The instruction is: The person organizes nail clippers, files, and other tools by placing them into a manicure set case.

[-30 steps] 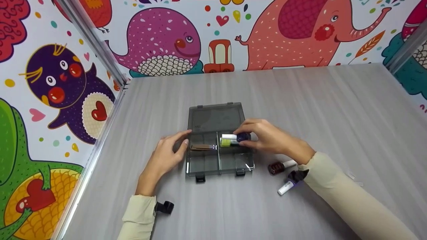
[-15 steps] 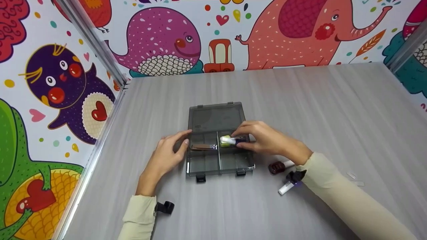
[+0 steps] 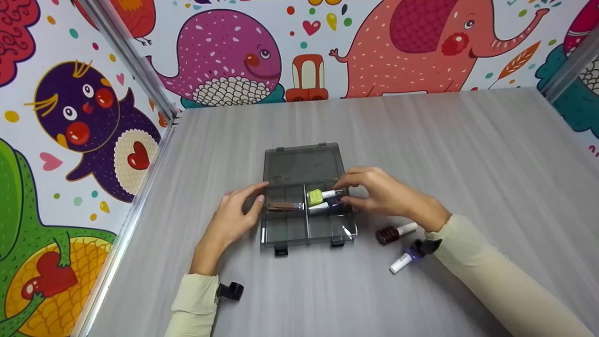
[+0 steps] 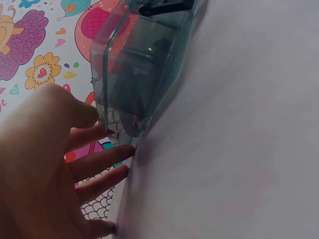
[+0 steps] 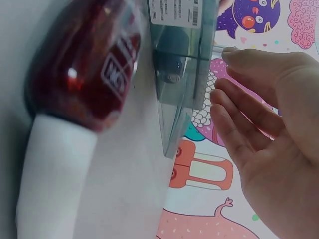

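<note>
A grey see-through divided box (image 3: 285, 231) lies on the table with its lid (image 3: 303, 164) laid back. In its upper right compartment rest a yellow-green nail polish bottle (image 3: 315, 197) and a dark nail polish bottle (image 3: 333, 203) with a white cap, both on their sides. My right hand (image 3: 381, 194) hovers over that compartment, fingers relaxed, fingertips close to the dark bottle. A nail clipper (image 3: 285, 206) lies in the left half of the box. My left hand (image 3: 234, 213) touches the box's left side with thumb and forefinger, its other fingers loosely extended (image 4: 102, 164).
Right of the box lies a dark red nail polish bottle (image 3: 387, 235), large in the right wrist view. Next to it is a purple nail polish bottle (image 3: 403, 262) with a white cap, partly behind the wrist camera. Printed walls (image 3: 318, 42) border the table.
My right hand lowered the dark bottle into the compartment and let go, drawing back slightly. The dark bottle now lies in front of the yellow-green one. My left hand stayed put.
</note>
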Demonstrator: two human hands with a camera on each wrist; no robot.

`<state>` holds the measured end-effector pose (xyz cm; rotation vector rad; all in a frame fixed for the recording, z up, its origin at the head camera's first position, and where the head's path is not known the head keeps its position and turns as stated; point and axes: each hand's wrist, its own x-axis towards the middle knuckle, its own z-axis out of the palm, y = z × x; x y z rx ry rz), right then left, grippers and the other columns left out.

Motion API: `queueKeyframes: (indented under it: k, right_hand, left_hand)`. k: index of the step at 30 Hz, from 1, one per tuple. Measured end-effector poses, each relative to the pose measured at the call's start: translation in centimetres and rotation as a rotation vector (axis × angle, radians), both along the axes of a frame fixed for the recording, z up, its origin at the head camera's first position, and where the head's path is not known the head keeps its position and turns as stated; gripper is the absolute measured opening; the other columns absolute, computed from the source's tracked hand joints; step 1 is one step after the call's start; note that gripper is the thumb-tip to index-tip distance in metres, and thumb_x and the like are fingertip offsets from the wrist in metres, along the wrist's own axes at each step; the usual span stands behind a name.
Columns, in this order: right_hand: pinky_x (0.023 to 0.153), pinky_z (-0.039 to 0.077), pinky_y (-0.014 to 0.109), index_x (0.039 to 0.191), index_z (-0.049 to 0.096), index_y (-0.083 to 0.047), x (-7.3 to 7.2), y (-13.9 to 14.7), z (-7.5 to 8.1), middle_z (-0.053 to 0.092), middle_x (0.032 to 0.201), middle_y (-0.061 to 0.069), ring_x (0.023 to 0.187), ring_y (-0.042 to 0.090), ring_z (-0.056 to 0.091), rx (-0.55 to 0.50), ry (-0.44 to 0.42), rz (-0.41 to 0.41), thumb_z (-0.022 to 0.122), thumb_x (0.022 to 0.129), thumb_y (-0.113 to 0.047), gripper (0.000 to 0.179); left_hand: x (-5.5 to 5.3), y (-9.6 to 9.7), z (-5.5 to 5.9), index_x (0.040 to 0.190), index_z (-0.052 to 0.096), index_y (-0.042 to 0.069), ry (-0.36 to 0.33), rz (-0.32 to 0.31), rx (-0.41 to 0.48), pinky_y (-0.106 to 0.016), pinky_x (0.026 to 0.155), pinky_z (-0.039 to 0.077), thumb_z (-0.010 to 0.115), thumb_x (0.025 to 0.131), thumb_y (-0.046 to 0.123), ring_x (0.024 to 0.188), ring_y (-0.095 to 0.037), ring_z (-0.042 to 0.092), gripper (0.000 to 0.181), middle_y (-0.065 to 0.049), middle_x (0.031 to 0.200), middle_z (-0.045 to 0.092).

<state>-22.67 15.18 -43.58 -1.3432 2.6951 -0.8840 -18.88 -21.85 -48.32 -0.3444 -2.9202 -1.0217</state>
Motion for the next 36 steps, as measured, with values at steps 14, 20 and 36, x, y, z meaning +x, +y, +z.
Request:
queueKeyframes:
  k: [14, 20, 36]
  right_hand:
    - [0.096, 0.065, 0.045, 0.124, 0.08, -0.004, 0.9, 2.9, 0.8, 0.08, 0.118, 0.011, 0.112, 0.029, 0.077, -0.01, 0.009, -0.02, 0.082, 0.095, -0.007, 0.029]
    - [0.096, 0.066, 0.043, 0.122, 0.081, -0.005, 1.7, 4.1, 0.9, 0.08, 0.117, 0.009, 0.112, 0.027, 0.077, 0.012, 0.004, -0.053, 0.085, 0.093, -0.006, 0.029]
    - [0.093, 0.066, 0.046, 0.124, 0.08, -0.008, 4.1, 7.0, 0.0, 0.08, 0.118, 0.005, 0.109, 0.024, 0.077, 0.067, -0.066, -0.08, 0.081, 0.096, -0.005, 0.028]
  left_hand:
    - [0.1, 0.0, 0.2, 0.155, 0.061, 0.031, -0.012, 0.005, 0.009, -0.065, 0.131, 0.031, 0.055, 0.113, 0.038, 0.152, -0.035, 0.053, 0.043, 0.001, 0.159, 0.062]
    - [0.1, -0.1, 0.3, 0.155, 0.062, 0.03, 0.001, -0.006, 0.007, -0.059, 0.131, 0.035, 0.055, 0.113, 0.038, 0.151, -0.029, 0.055, 0.043, 0.002, 0.158, 0.062]
    - [-0.1, 0.0, 0.0, 0.154, 0.062, 0.027, 0.014, -0.01, 0.006, -0.068, 0.133, 0.023, 0.057, 0.113, 0.035, 0.15, -0.031, 0.056, 0.043, -0.001, 0.156, 0.065]
